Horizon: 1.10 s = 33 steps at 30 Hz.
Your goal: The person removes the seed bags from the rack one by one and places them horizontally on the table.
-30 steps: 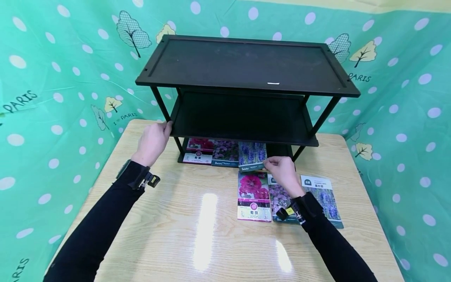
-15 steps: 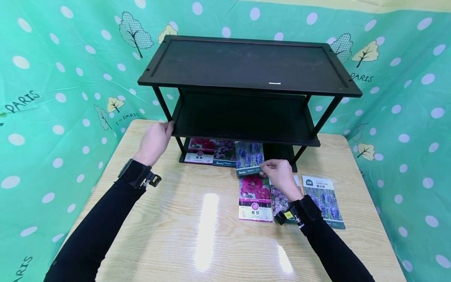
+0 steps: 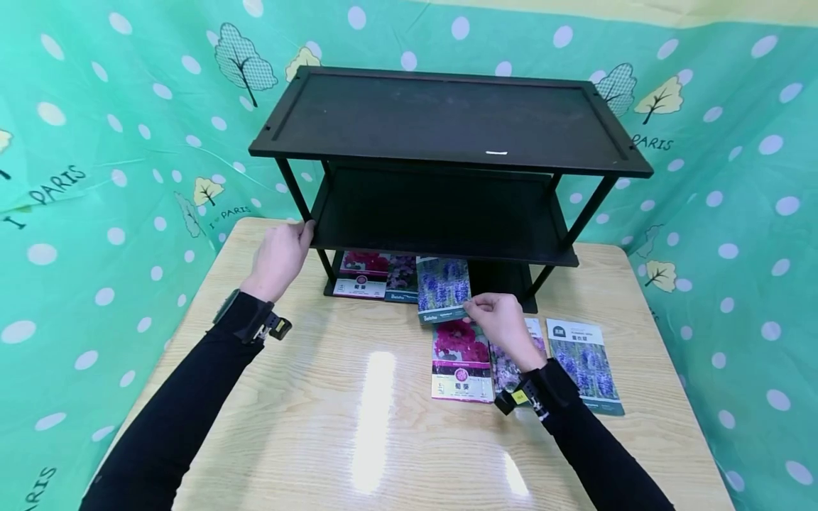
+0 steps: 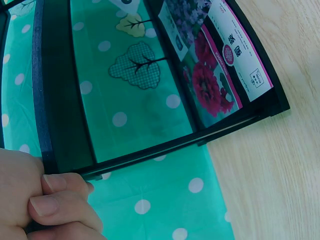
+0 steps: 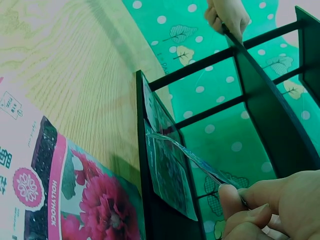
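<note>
A black three-tier shelf stands on the table. My left hand grips the left front edge of its middle tier, fingers curled round it in the left wrist view. My right hand pinches the lower right corner of a seed packet with blue-purple flower spikes. That packet juts out from the bottom tier, tilted, partly over a purple-flowered packet; the right wrist view shows it raised nearly edge-on. Left of these, a red hollyhock packet lies on the bottom tier.
On the table in front of the shelf lie another hollyhock packet, a purple-flowered packet partly under my right hand, and a blue-flowered packet. A green dotted cloth hangs behind and beside the wooden table.
My right hand has moved left and slightly toward me with the pinched packet, which now overlaps the purple-flowered packet more. My left hand stays on the shelf.
</note>
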Available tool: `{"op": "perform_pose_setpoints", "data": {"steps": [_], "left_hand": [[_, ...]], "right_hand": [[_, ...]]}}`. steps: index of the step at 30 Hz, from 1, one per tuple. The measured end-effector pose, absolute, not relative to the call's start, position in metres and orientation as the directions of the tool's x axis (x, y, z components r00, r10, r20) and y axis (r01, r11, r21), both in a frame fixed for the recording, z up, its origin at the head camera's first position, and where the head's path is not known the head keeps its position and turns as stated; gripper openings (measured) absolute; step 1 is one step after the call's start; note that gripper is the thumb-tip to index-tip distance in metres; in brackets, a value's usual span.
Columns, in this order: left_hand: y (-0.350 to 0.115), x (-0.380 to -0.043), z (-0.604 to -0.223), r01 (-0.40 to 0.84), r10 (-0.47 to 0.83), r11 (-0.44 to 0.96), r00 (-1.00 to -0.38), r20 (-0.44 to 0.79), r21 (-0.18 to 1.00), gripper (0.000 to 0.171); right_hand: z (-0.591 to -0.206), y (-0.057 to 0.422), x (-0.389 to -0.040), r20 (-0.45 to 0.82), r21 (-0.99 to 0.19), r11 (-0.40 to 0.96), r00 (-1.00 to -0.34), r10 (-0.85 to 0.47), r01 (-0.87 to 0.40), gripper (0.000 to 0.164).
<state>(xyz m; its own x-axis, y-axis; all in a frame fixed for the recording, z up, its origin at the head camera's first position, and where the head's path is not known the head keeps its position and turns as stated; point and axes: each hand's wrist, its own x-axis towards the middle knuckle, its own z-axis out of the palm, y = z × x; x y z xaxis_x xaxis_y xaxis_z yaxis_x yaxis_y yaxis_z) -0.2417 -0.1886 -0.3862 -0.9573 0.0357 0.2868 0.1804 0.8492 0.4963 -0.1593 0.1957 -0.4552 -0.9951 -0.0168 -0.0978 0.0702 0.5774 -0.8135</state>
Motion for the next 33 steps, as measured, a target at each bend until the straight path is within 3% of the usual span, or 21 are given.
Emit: {"op": "perform_pose_setpoints", "data": {"steps": [33], "left_hand": [[-0.189,-0.242,-0.386,0.159,0.033,0.863,-0.965,0.261,0.480,0.053]], "right_hand": [[-0.451,0.176,-0.131,-0.166,-0.805,0.586,-0.984,-0.070,0.094,0.014]]}}
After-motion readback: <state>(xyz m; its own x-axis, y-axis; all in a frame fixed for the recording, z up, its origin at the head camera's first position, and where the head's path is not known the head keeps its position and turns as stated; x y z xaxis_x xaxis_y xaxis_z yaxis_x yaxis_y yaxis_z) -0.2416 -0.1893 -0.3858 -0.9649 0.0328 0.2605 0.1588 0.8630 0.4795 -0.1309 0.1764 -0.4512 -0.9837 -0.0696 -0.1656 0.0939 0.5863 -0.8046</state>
